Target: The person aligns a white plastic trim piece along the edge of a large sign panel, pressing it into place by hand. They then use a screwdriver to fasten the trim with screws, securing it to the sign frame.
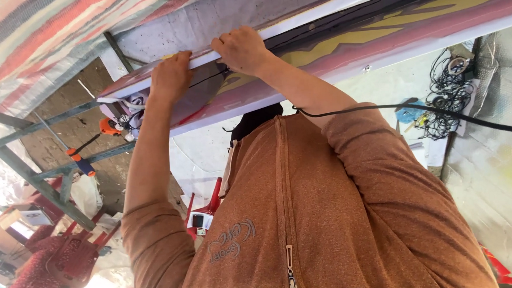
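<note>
Both of your hands are at 12 o'clock of the view, on one long flat sign panel. Its rim is a thin white strip, and its smooth, glossy face is printed in purple-pink with yellow angular shapes. Your left hand closes over the near corner edge, with the fingertips hidden behind the rim. Your right hand sits just beside it, its fingers folded tight on the white strip. Both hands grip the panel, and your sleeves are of rough brown knit.

The panel crosses the view from 10 o'clock to 2 o'clock. One thin black cable passes over your right arm toward 3 o'clock. At 2 o'clock a tangle of black wires lies on pale sheeting. At 9 o'clock I count two orange clamps on grey-green metal bars. Striped woven cloth fills 10 o'clock. At 6 o'clock there is a small white and red device, perhaps with a dark screen.
</note>
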